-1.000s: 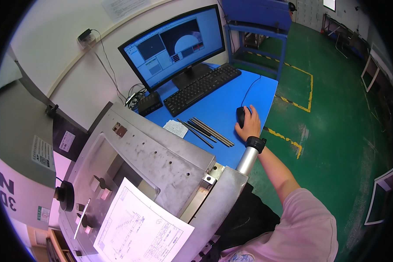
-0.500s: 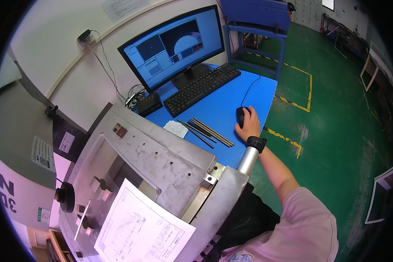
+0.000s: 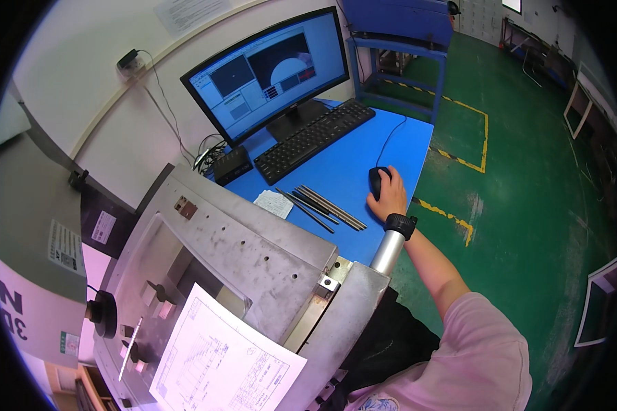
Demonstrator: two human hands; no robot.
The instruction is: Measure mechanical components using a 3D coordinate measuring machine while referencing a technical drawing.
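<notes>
My right hand rests over a black computer mouse near the right edge of the blue table, its fingers curved round the mouse's right side. Above it stands a monitor whose window shows a pale round shape on a dark ground. A black keyboard lies in front of the screen. Left of the mouse, several slim metal rods lie side by side, close to a white slip of paper. My left hand is out of sight.
A grey metal machine bed fills the lower left, with a printed drawing sheet on it and a thin pale rod beside a black knob. A small black box with cables sits by the monitor. Behind stands a blue frame.
The whole view has shifted very slightly. My right hand stays on the mouse, and the rods and papers lie as before.
</notes>
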